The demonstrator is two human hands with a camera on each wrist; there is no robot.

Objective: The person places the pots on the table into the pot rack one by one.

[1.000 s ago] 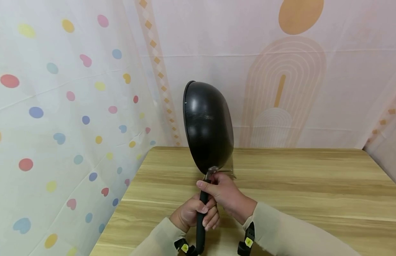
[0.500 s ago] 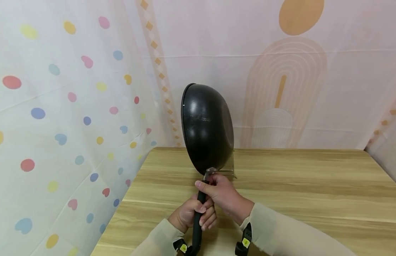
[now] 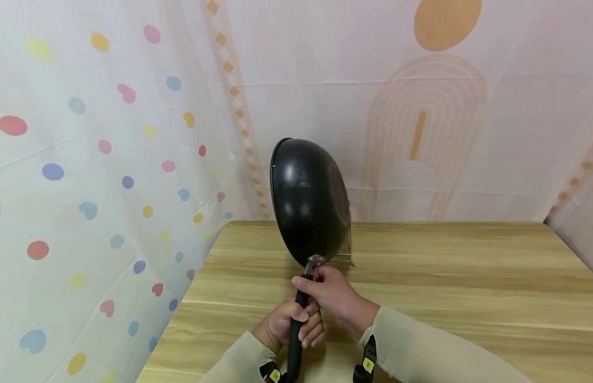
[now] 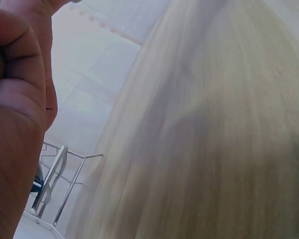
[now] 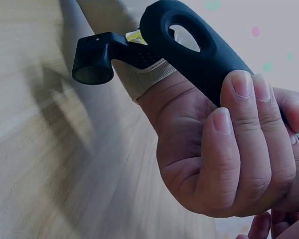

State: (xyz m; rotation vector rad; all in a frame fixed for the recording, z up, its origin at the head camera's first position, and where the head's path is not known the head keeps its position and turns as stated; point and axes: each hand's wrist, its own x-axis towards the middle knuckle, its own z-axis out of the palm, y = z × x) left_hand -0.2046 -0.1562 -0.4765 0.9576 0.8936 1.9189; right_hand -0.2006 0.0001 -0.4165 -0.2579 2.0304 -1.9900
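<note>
Head view, both hands, left hand [image 3: 284,327], right hand [image 3: 332,295], gripping wok [image 3: 308,199] handle [image 3: 296,330]

No readable text, brand or number is shown. Small yellow labels [image 3: 368,364] are seen on the black wrist mounts, but whatever is printed on them is too small to be read.

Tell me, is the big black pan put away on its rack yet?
Not yet. Done: the pan is up off the table, tipped on its side. In hand: the left hand and right hand both grip its black handle. Left: a thin metal rack stands right behind the pan; whether they touch is unclear, and neither hand has let go.
</note>
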